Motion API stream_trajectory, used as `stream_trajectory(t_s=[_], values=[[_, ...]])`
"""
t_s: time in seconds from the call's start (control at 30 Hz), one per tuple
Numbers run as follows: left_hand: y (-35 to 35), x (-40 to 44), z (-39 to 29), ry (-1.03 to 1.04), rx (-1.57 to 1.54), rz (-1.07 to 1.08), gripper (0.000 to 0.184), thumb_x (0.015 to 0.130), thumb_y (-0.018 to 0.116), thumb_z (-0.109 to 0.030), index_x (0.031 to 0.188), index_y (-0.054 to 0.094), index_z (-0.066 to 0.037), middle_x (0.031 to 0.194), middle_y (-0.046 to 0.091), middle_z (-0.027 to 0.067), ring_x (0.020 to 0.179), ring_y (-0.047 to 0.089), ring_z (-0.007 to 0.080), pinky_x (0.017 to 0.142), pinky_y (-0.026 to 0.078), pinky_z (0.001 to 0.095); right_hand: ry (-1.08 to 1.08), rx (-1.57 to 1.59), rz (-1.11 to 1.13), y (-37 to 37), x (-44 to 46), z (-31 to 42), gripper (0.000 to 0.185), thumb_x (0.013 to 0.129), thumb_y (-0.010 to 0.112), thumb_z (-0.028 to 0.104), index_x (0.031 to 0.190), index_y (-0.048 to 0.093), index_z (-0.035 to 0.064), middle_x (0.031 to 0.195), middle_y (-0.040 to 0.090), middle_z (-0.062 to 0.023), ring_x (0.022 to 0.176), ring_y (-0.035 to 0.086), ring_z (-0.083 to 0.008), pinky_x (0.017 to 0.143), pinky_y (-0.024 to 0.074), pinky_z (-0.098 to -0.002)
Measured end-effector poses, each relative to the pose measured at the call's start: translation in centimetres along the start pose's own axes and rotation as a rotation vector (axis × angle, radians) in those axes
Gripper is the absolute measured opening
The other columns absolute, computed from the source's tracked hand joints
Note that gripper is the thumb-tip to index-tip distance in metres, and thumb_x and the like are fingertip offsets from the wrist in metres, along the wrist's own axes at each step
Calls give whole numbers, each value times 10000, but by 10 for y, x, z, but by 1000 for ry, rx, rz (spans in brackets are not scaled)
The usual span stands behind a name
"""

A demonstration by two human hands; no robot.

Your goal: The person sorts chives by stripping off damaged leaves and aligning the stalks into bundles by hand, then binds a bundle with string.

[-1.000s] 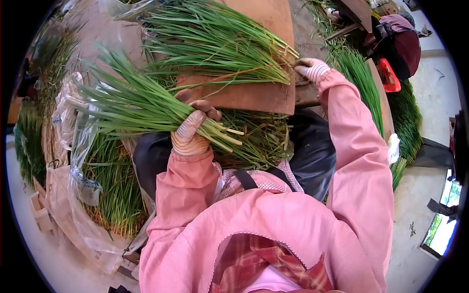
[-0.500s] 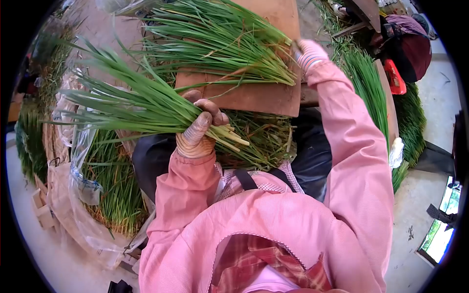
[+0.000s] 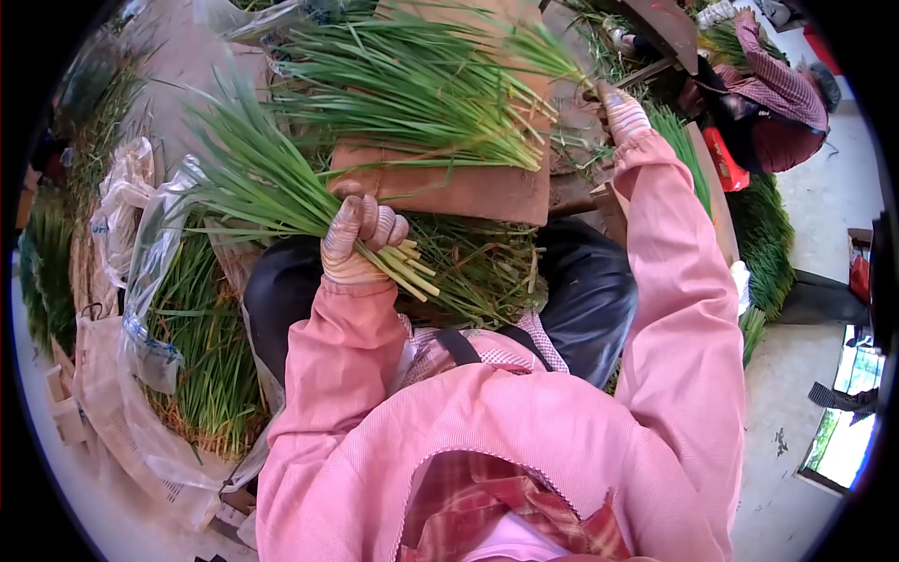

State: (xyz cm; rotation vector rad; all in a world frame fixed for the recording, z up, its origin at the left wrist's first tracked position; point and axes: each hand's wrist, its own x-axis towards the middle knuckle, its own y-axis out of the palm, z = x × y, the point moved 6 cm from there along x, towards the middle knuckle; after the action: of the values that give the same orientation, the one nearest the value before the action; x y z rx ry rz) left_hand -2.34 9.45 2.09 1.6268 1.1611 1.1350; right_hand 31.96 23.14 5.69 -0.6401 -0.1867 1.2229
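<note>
My left hand [image 3: 361, 234], in a striped glove, is closed around a thick bunch of garlic chives [image 3: 267, 183]. Their leaves fan out to the upper left, and pale cut stems stick out below my fist. My right hand [image 3: 621, 112], gloved too, reaches forward and grips a few chives by their stem ends, with brownish bits at the fingers. Those leaves point left above the loose pile of chives [image 3: 403, 108], which lies on a brown board [image 3: 459, 192] in front of me. Leaf scraps [image 3: 478, 267] cover the space between my knees.
At my left, more chives [image 3: 211, 337] stand in a clear plastic bag [image 3: 140, 309]. To the right are upright chives [image 3: 679, 155], a red plastic object [image 3: 723, 159] and a larger green stack [image 3: 763, 248]. Another person [image 3: 773, 112] sits at upper right, handling greens.
My right hand has moved right and away from the pile, drawing a few chives off it. My left hand with its bunch has come slightly lower and left. The other person has come into fuller view.
</note>
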Motion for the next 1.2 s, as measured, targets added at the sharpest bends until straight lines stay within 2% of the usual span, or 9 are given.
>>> stream_trajectory(t_s=[0.13,0.23,0.3,0.33,0.37,0.57,0.7,0.93,1.2], values=[[-3,1,-2,49,-54,-23,215,866,407,-134,1073,463,-120,520,239,-60,419,254,56,468,275,230,-204,139,-43,-11,3,-13,332,774,506,428,846,590,115,533,462,4,398,352,-96,368,253,-231],[-9,2,-1,21,-3,-46,259,862,408,-116,1118,448,-107,545,349,-50,418,266,61,462,276,230,247,-365,269,32,-49,-46,254,784,531,347,855,573,106,547,469,23,401,361,-102,360,262,-226],[-16,-3,1,-12,-7,-67,295,848,433,-97,1142,438,-122,815,593,33,441,320,62,461,292,228,142,107,232,38,-77,-70,254,780,543,358,827,559,109,536,440,20,385,338,-108,349,253,-230],[-16,-6,0,-10,9,-87,299,845,438,-94,1141,440,-140,851,591,46,450,326,64,460,291,228,427,382,401,52,-90,-57,261,769,563,376,781,534,117,524,398,19,385,311,-91,342,225,-216],[-16,-11,0,-14,27,-112,305,842,444,-91,1140,443,-159,886,589,59,459,333,66,460,289,228,293,527,87,35,-118,-47,236,770,577,344,764,503,119,536,381,38,390,292,-64,344,192,-200],[-11,-29,-11,63,396,-398,410,736,590,-92,1106,444,-192,1005,547,99,570,495,122,478,413,269,-179,750,35,-6,-143,-2,256,801,552,255,968,524,63,518,339,54,394,284,-42,362,194,-193],[21,-41,-1,110,418,-316,379,702,650,-109,1045,490,-95,796,585,113,512,536,170,456,480,319,-222,896,11,-1,-135,-9,250,801,550,287,914,555,65,516,372,42,386,337,-69,351,263,-206],[43,-66,13,-80,458,-360,132,778,585,-222,866,551,-130,489,323,-45,404,272,79,435,254,245,574,890,476,122,-198,-113,273,784,536,381,848,544,116,487,330,37,357,258,-86,337,223,-237],[31,-59,21,-202,913,-714,145,720,645,-211,785,546,-127,542,398,-24,450,384,96,416,360,252,112,851,502,103,-227,-112,272,830,493,340,971,522,109,515,346,55,390,272,-53,367,234,-209]])
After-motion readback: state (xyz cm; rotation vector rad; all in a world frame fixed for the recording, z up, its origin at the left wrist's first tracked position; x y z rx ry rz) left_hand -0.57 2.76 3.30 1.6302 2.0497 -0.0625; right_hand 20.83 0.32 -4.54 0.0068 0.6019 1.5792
